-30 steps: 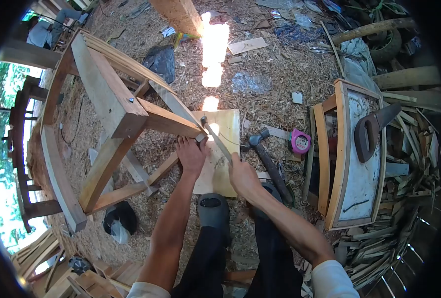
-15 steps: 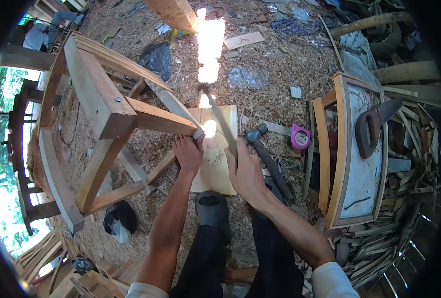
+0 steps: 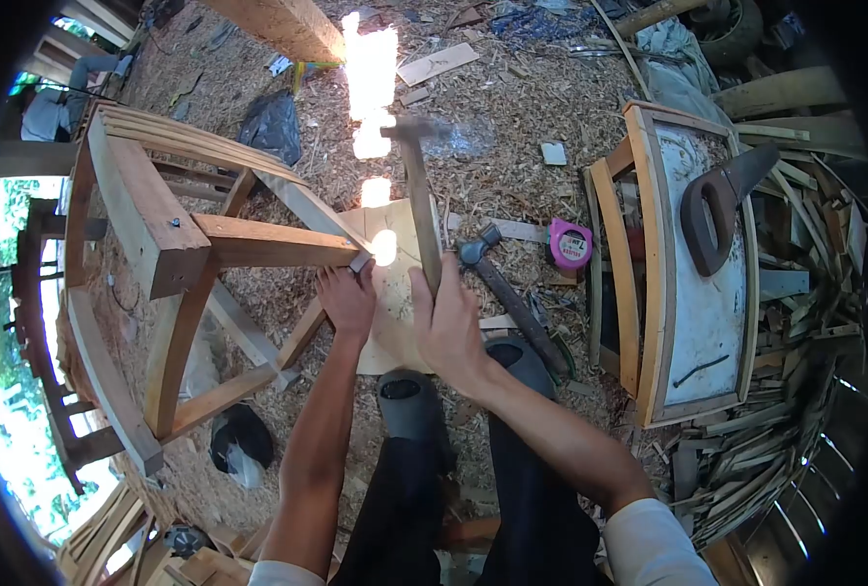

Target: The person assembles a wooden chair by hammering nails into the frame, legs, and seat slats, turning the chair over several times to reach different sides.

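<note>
My right hand has its fingers wrapped tight round the hammer handle, head raised and blurred above the board. My left hand lies just beside it, fingers closed on the end of the frame rail where it meets the board, pinching something too small to tell, likely a nail.

Risk, as I judge it: the left fingers sit right under the hammer's path. A blow off line would land on them, or glance off and bend the nail. The frame stands on loose shavings and could shift under the hit.

A second hammer lies on the floor to my right, a tape beyond it.

Against half a second ago: the hammer is higher and more upright; the left hand has not moved.
</note>
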The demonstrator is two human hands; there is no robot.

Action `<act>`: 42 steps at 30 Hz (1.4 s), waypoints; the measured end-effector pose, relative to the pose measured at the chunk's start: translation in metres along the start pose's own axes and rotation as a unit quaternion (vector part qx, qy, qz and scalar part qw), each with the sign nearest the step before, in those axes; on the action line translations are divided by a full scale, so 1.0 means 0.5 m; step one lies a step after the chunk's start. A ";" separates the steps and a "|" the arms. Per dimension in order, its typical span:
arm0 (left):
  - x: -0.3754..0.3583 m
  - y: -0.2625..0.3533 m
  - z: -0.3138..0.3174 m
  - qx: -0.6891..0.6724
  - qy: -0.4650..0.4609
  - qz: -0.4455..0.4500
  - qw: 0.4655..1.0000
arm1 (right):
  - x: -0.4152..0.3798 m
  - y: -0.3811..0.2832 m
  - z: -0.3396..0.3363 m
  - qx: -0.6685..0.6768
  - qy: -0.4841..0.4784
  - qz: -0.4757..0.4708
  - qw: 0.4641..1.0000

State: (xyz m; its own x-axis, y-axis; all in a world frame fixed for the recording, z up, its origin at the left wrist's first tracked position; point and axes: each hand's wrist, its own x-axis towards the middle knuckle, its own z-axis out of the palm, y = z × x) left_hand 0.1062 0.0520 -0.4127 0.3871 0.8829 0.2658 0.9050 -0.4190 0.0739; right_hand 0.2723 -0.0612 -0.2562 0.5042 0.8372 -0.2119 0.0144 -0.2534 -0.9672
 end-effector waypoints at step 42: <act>-0.002 -0.014 0.001 0.021 -0.010 -0.003 1.000 | 0.062 0.040 -0.006 0.071 -0.289 0.288 0.910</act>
State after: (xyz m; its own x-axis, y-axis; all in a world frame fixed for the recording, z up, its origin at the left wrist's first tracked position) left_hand 0.0997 0.0539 -0.4140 0.3848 0.8893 0.2471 0.9135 -0.4052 0.0357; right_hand 0.2909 -0.0419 -0.2819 -0.1460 0.7113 -0.6876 -0.2410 -0.6996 -0.6726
